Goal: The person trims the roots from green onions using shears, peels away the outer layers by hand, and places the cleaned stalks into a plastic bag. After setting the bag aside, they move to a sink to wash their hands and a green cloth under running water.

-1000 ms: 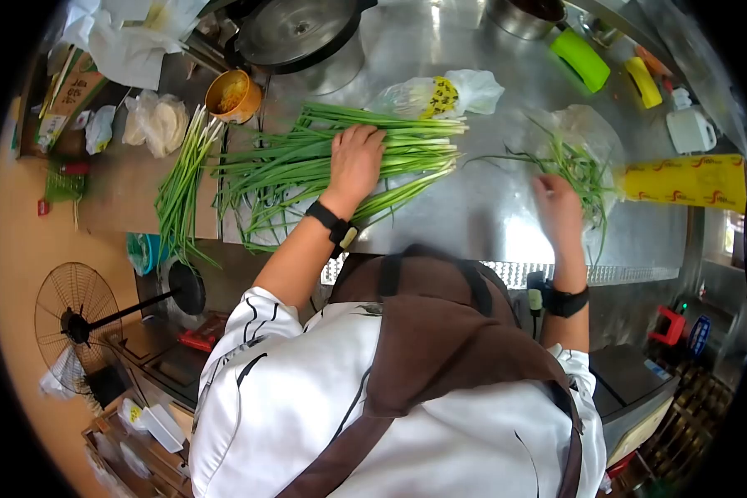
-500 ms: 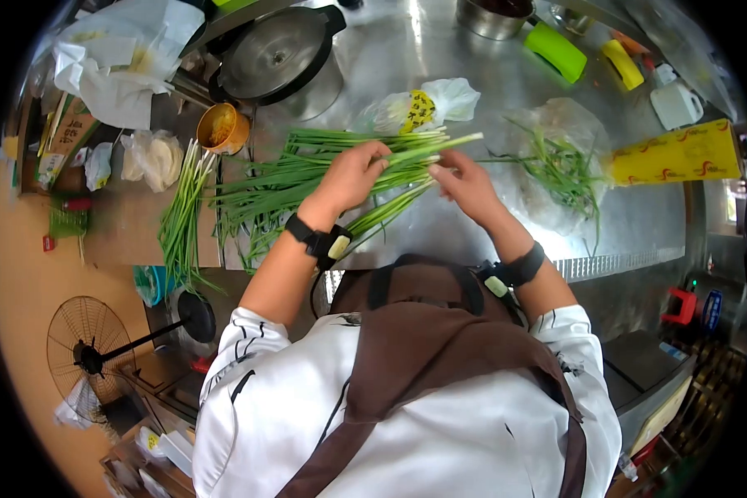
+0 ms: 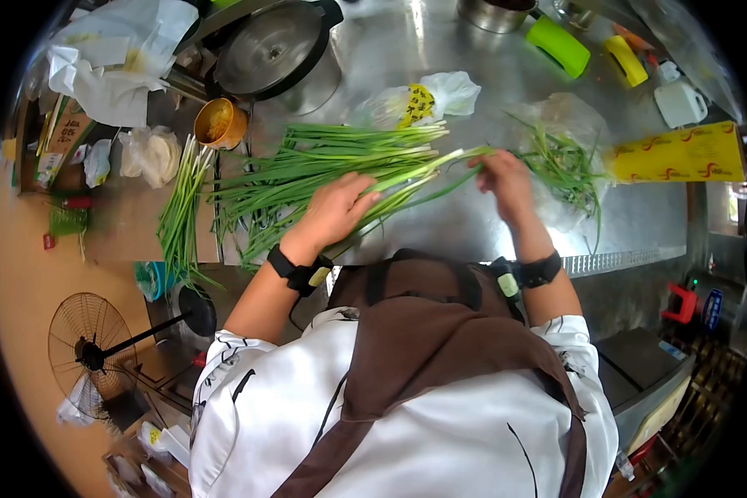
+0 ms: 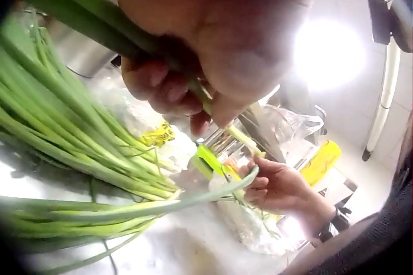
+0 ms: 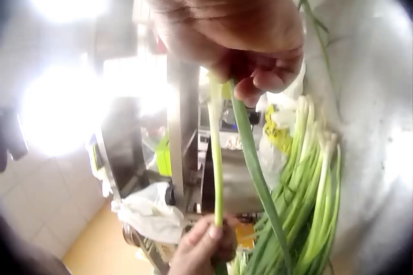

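My left hand (image 3: 337, 207) grips a scallion stalk (image 4: 242, 138), its fingers curled round it, over the near side of a large bunch of scallions (image 3: 307, 158). In the left wrist view the pale end of the stalk points toward my right hand (image 3: 507, 184). That hand pinches a green leaf (image 5: 255, 159) at the stalk's pale end, and the leaf curves back toward the bunch. A smaller bunch (image 3: 183, 199) lies at the left. Loose green leaves (image 3: 564, 166) lie on a clear plastic bag to the right of my right hand.
Behind the large bunch lies a knotted bag (image 3: 450, 93) with yellow tape. An orange bowl (image 3: 234, 124) and a lidded pot (image 3: 307, 83) stand at the back left. A yellow box (image 3: 681, 153) lies at the right; a white jug (image 3: 681, 104) stands behind it.
My right hand came left from the loose leaves to the stalk's pale end, then drew back right with a leaf. My left hand lifted a stalk from the bunch and moved slightly nearer my body.
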The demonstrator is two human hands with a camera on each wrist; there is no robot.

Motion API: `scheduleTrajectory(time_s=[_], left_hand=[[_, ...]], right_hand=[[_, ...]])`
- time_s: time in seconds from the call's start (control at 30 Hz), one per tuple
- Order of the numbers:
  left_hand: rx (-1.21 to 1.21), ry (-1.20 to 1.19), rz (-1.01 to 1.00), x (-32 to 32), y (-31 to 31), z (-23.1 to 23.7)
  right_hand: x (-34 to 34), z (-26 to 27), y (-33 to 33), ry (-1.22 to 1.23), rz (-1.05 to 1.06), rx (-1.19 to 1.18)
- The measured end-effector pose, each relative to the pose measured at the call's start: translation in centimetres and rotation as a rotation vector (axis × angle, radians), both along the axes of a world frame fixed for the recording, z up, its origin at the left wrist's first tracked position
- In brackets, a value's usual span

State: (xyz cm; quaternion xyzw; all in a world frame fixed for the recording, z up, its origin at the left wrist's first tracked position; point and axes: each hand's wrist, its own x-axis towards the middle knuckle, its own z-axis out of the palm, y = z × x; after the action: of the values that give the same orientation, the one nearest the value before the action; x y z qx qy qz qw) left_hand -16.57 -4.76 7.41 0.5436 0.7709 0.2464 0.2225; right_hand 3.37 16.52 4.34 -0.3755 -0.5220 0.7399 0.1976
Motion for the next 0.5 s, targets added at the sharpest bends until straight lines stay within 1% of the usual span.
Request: scheduleTrajectory(time_s=[0.1, 0.17, 0.2, 0.23, 0.3, 0.33, 0.37, 0.43, 0.47, 0.5], left_hand=[[0.005, 0.011, 0.011, -1.2, -2.4, -1.3], [-0.076, -0.048, 0.171, -2.0, -3.2, -1.5], [-0.105, -0.083, 0.237, -2.4, -3.0, -1.5], [-0.107, -0.084, 0.236, -2.7, -2.6, -1.7], [-0.011, 0.003, 0.344, -3.3, -1.3, -3.0], [0.058, 0.096, 0.319, -3.8, -0.4, -4.3], [0.061, 0.096, 0.321, -4.2, 0.5, -5.5], [0.059, 0.231, 0.291, -4.5, 2.3, -6.5], [0.061, 0.231, 0.291, -5.1, 2.9, -7.2], [-0.015, 0.256, 0.269, -5.6, 3.5, -7.4]], right_hand=[[3.1, -2.2, 3.3, 0.186, -0.240, -0.107], [4.5, -1.6, 4.5, 0.251, -0.349, -0.117], [4.8, -1.0, 4.7, 0.285, -0.320, -0.134], [4.8, -0.6, 4.4, 0.283, -0.321, -0.136], [4.4, 0.3, 3.4, 0.319, -0.165, -0.177], [3.9, 0.0, 2.9, 0.356, -0.135, -0.199], [3.5, -0.3, 2.6, 0.357, -0.133, -0.197], [2.7, -0.8, 1.9, 0.354, -0.064, -0.250], [2.2, -0.7, 1.3, 0.352, -0.055, -0.251], [1.9, -0.5, 0.8, 0.352, -0.057, -0.249]])
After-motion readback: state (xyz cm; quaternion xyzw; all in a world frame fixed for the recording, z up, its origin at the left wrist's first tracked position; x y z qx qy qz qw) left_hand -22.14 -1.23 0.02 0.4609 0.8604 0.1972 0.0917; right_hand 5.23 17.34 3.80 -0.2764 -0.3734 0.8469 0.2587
